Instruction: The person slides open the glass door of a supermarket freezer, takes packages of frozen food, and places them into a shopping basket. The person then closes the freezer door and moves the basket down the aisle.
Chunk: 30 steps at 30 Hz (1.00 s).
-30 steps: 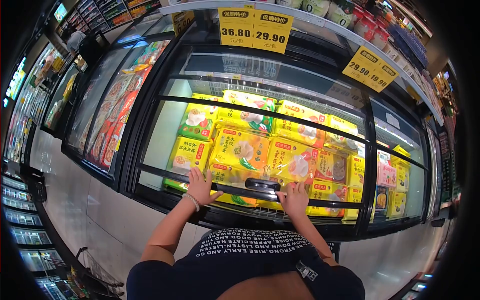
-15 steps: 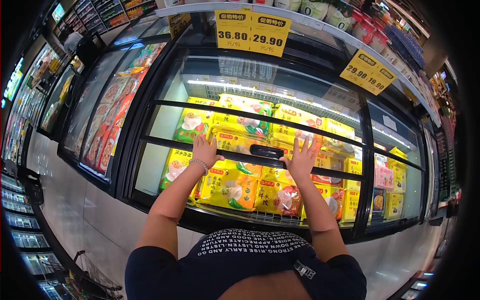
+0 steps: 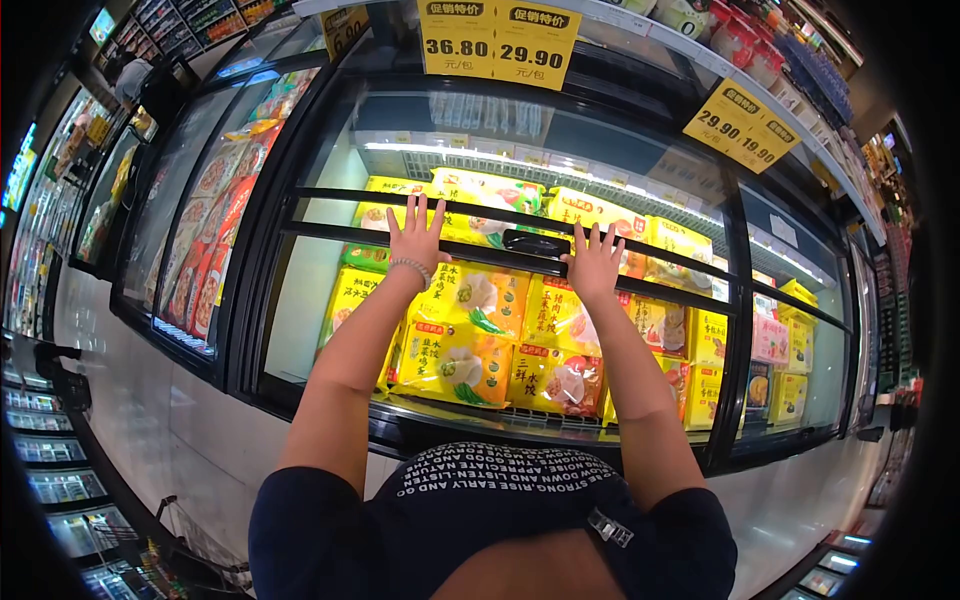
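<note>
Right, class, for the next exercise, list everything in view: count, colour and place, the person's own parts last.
central freezer: one, black-framed, centre
sliding lid: one, clear glass with black edge, on it
handle: one, black, between the hands
yellow packets: many, overlapping, inside
red packets: several, left-hand freezer
pink packets: a few, right-hand section
price signs: three, yellow, above freezers
shelf bags: several, red or white, top right
floor: pale grey, lower left
other person: one, grey top, upper left
background displays: several, mixed colours, too small to count
shirt: one, navy, white lettering, bottom
bracelet: one, pale, left wrist
left hand: one, bare, at lid's edge
right hand: one, bare, at lid's edge
</note>
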Motion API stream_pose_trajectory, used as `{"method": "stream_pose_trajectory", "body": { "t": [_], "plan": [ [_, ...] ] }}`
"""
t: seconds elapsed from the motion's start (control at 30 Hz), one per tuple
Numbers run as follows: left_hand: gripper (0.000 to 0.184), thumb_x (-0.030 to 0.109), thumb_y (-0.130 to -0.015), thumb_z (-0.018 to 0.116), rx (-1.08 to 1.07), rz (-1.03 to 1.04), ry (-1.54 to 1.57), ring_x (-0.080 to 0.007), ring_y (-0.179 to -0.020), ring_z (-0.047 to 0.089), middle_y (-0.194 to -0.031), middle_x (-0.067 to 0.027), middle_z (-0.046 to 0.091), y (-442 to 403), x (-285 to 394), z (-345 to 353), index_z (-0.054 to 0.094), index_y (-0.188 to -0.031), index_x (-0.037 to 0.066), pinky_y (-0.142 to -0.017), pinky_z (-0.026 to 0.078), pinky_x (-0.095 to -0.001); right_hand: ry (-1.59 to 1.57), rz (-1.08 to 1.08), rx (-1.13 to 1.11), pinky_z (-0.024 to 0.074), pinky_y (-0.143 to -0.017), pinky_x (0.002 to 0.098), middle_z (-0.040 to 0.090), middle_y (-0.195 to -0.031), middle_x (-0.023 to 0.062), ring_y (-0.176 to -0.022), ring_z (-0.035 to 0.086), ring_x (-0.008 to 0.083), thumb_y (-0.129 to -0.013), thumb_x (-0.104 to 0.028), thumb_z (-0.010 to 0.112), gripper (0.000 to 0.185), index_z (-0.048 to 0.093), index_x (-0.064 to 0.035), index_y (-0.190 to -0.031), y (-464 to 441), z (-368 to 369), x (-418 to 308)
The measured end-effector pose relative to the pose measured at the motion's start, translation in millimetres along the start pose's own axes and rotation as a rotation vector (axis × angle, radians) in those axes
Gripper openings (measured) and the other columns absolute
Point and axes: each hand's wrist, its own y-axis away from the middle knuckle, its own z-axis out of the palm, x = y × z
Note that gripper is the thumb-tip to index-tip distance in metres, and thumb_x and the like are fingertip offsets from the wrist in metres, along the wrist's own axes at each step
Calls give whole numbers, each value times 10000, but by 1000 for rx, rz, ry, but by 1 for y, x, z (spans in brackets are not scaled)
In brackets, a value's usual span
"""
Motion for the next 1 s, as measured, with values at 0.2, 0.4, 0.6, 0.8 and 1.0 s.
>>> {"method": "stream_pose_trajectory", "body": {
  "t": [0.2,0.4,0.6,0.8,1.0],
  "plan": [
    [894,510,-725,603,-292,-62,-20,-264,-1336,140,-1468,-31,78,-7,3,-15,80,-1401,248,-1002,100,-615,-67,-41,-63,261,-982,524,385,-1308,147,-1231,332,287,-793,-411,566,574,411,-113,-1259,-6,7,11],
    [659,334,-793,574,72,-66,252,-276,-1295,242,-1430,-66,211,45,3,41,291,-1330,77,-1018,248,-474,-297,-92,-1,358,-934,450,407,-1272,177,-1197,354,349,-764,-262,595,457,483,-28,-1140,58,21,23],
    [563,284,-764,554,-329,-232,826,-321,-1019,535,-1210,-211,469,133,-6,169,410,-1234,10,-862,427,-384,-681,28,-719,469,-695,392,617,-835,173,-781,602,328,-789,-241,566,246,594,-67,-960,242,19,33],
    [417,321,-793,548,-954,-682,1440,-246,-872,559,-1021,-106,567,138,-23,278,489,-1129,81,-723,437,-389,-459,110,-354,379,-859,406,619,-815,104,-787,582,275,-792,-166,554,147,604,-54,-872,305,-17,11],
    [343,313,-848,513,-797,-1144,1795,-210,-994,497,-1122,-69,509,116,7,280,470,-1129,122,-777,402,-398,-420,146,-180,382,-866,408,602,-754,104,-749,578,265,-760,-64,546,82,594,-28,-816,305,-23,-1]
  ]
}}
